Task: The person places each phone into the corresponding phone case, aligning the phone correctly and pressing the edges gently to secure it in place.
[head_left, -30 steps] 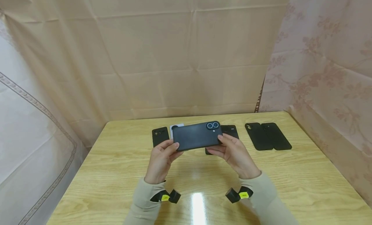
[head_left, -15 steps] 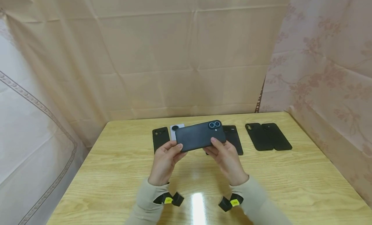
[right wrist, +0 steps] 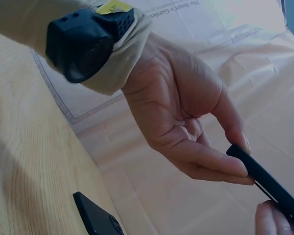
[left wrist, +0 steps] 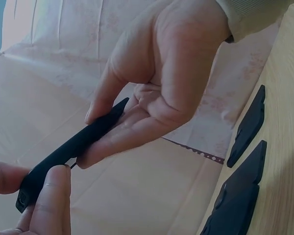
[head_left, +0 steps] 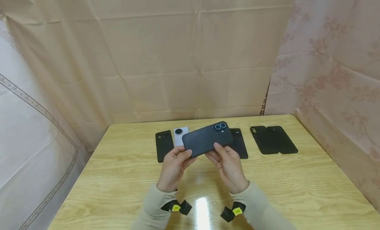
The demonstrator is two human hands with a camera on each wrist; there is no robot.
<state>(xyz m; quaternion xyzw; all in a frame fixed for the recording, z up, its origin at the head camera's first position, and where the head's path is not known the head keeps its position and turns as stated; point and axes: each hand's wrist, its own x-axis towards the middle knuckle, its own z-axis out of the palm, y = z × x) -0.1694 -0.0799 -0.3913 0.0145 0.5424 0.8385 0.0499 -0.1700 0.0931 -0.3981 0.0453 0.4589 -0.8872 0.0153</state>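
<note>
A dark phone [head_left: 205,139] is held up above the table, its back with two ringed lenses facing me and its lens end tilted up to the right. My left hand [head_left: 173,167] pinches the lower left corner, thumb on the back. Along the lower edge, right of the middle, my right hand [head_left: 230,167] grips it with thumb in front and fingers behind. The left wrist view has the phone [left wrist: 71,147] nearly edge-on between both hands. In the right wrist view, the left hand [right wrist: 181,112] pinches one end, and a few right fingers [right wrist: 272,220] show at the lower corner.
Behind the hands on the wooden table [head_left: 112,190] lie a black phone case [head_left: 164,149], a white phone [head_left: 180,137] partly covered from sight, and a dark phone-shaped piece [head_left: 239,146]. Two black cases [head_left: 262,141] lie side by side farther right. A beige curtain [head_left: 148,75] hangs behind.
The phone has shifted slightly right and tilted more, lens end up. My right hand has moved from its right end leftward along the lower edge, so my hands are closer together.
</note>
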